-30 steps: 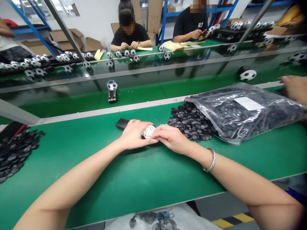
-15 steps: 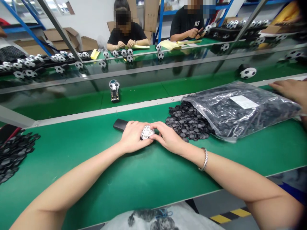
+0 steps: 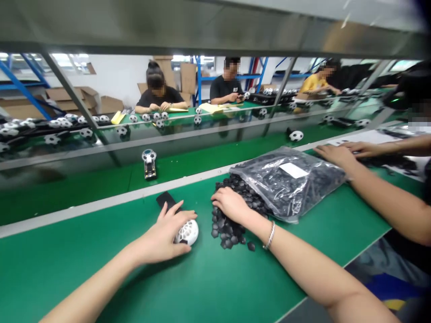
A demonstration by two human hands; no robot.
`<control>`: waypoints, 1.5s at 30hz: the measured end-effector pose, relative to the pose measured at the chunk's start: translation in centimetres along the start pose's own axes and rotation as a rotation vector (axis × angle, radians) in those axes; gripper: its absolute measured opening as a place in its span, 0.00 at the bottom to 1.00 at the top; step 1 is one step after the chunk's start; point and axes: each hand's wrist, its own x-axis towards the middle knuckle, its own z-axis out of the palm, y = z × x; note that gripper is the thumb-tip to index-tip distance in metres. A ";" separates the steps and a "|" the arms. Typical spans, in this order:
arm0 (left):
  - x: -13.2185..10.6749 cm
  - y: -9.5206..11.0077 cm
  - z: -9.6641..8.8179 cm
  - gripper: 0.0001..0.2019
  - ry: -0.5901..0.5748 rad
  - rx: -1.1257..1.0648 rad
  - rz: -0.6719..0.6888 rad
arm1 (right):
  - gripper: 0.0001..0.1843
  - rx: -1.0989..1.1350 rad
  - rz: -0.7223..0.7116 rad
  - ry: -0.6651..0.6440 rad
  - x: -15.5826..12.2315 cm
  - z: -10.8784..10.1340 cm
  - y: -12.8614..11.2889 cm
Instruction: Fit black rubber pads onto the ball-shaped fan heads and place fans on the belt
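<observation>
My left hand [image 3: 164,233] is curled over a white round ball-shaped shell [image 3: 188,232] fixed to a black handle [image 3: 164,200], holding it down on the green bench [image 3: 208,287]. My right hand [image 3: 230,204], with a silver bracelet on the wrist, rests fingers-down on a heap of small black hexagon pieces [image 3: 232,229] spilling from a clear plastic bag [image 3: 286,181]. Its fingers are bent into the pile; what they hold, if anything, is hidden.
A co-worker's hand [image 3: 335,154] and forearm reach in from the right behind the bag. A finished football-patterned unit [image 3: 148,162] lies on the conveyor. Several football balls and seated people line the far bench. A metal shelf [image 3: 202,27] spans overhead.
My right hand left the white shell and moved right onto the black pieces. The left hand stays on the shell. The camera tilted up, showing the overhead shelf.
</observation>
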 end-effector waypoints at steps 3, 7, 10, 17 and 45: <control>-0.5 0.0 1.3 0.29 0.088 -0.072 -0.087 | 0.03 0.035 -0.050 0.034 -0.1 0.1 -0.2; -0.4 -1.0 2.9 0.24 0.203 -0.135 -0.037 | 0.04 0.222 -0.068 0.094 -0.6 -0.4 -0.8; -0.2 -1.9 2.7 0.25 0.159 -0.167 0.028 | 0.11 0.523 -0.094 0.140 -1.0 -0.6 -1.7; 0.2 -2.0 2.3 0.23 0.179 -0.165 -0.017 | 0.11 1.039 0.072 -0.078 -1.6 0.1 -3.2; 0.1 -1.1 1.5 0.27 0.192 -0.323 0.040 | 0.08 1.023 -0.141 0.017 -2.9 -0.1 -4.4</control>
